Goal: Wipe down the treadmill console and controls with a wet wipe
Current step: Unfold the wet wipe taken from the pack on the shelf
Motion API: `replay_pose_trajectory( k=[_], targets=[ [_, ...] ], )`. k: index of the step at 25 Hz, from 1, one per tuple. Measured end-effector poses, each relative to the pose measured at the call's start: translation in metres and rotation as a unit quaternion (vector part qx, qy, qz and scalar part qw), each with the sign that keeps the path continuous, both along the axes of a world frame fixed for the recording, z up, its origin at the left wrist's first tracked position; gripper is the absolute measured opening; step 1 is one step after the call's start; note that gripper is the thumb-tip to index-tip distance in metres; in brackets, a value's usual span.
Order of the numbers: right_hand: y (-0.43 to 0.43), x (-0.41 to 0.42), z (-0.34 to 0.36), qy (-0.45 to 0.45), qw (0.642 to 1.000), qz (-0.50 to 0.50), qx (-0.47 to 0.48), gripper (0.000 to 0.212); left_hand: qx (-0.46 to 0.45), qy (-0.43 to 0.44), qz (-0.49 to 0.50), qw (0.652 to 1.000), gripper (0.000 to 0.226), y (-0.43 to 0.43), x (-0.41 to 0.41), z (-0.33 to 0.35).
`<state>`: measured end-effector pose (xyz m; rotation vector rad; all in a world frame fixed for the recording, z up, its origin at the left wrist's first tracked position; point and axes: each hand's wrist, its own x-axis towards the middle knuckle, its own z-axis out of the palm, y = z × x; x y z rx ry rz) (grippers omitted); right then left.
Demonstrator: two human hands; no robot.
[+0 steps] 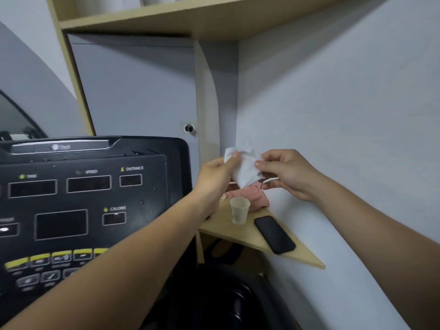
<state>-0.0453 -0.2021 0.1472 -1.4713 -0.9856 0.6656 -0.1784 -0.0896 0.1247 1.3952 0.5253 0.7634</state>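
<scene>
White wet wipe [246, 173] is pinched by the left hand [214, 176] and the right hand [289, 175]; the treadmill console [95, 201] is seen left of both hands.

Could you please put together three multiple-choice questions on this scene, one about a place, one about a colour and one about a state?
1. Where does the black phone lie?
A. On the treadmill display
B. On the wooden corner shelf, right of the paper cup
C. In one of the hands

2. What colour is the packet behind the cup?
A. Green
B. Blue
C. Pink

3. How is the wet wipe held?
A. Pinched in the air by the left hand and the right hand
B. Pressed flat on the display
C. Lying on the shelf

Answers: 1 B, the phone lies flat on the shelf by the wall. 2 C, pink shows just behind the cup. 3 A, each hand pinches an edge of the wipe, which hangs beside the console without touching it.
</scene>
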Motion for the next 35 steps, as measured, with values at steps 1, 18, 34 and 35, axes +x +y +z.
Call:
replay_pose_trajectory(
  k=[1,18,34,35],
  targets=[
    [-0.001,-0.012,0.001,-0.004,1.0,-0.002,0.005,0.008,-0.013,-0.019,0.002,1.0,0.029,-0.002,-0.014,0.001],
    [0.046,-0.299,-0.017,-0.064,0.995,-0.002,0.077,0.011,0.045,-0.073,0.182,0.98,0.038,0.001,-0.326,-0.017],
    [0.034,-0.463,-0.027,-0.018,0.995,0.071,0.074,0.051,0.136,-0.039,0.247,0.959,0.012,0.002,-0.489,-0.023],
    [0.034,-0.461,-0.027,0.023,0.992,0.092,0.082,0.05,0.136,-0.046,0.245,0.959,0.013,0.004,-0.487,-0.022]
  ],
)
